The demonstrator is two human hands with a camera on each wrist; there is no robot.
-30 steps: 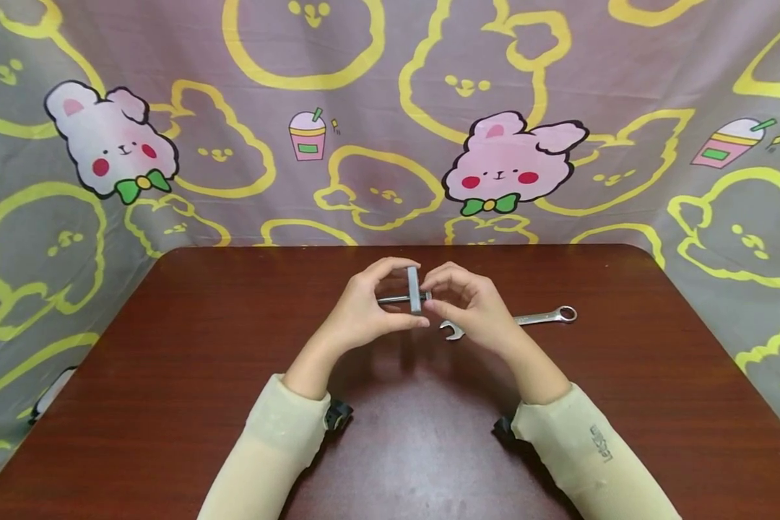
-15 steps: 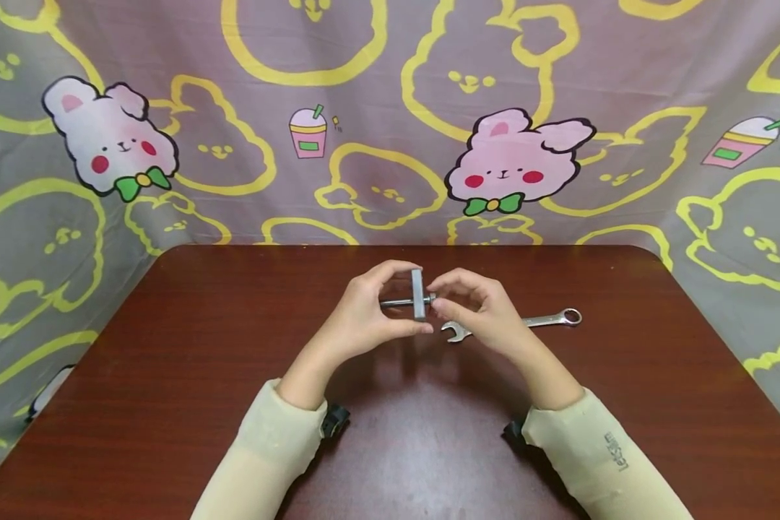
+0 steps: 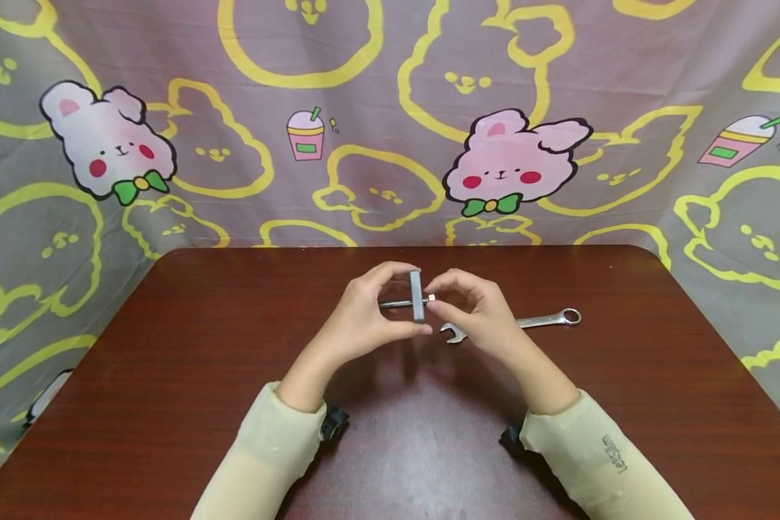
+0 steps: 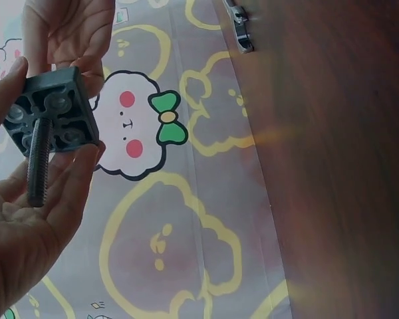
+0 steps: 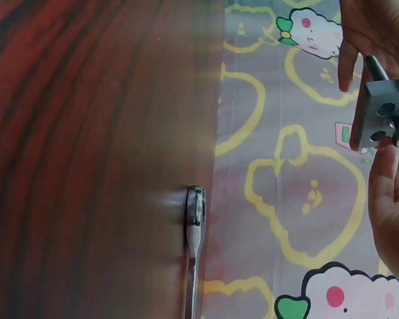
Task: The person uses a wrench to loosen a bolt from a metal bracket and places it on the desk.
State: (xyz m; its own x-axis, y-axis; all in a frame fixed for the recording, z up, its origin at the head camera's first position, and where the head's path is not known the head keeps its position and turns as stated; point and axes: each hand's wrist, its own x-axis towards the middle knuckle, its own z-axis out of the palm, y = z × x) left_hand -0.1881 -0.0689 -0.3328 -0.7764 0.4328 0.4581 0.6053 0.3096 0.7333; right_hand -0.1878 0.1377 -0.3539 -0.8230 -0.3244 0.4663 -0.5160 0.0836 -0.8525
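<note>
Above the table, my left hand [image 3: 362, 310] grips a grey square block [image 3: 418, 296] by its edges, thumb below and fingers above. A threaded bolt [image 3: 396, 304] runs through the block's middle. Its shaft [image 4: 38, 166] sticks out well past the ribbed face, toward my left palm. On the other side, the fingertips and thumb of my right hand [image 3: 484, 307] pinch the bolt's head [image 3: 432, 297], which stands slightly off the block. The right wrist view shows round holes in that face of the block [image 5: 379, 109].
A silver combination wrench [image 3: 549, 320] lies on the dark red-brown table [image 3: 169, 375], partly behind my right hand, its open end to the left. A cartoon-printed cloth [image 3: 377, 108] hangs behind the table and along both sides.
The block and bolt stay in about the same place. My right fingertips have shifted slightly around the bolt's head, which now catches the light. The wrench lies still.
</note>
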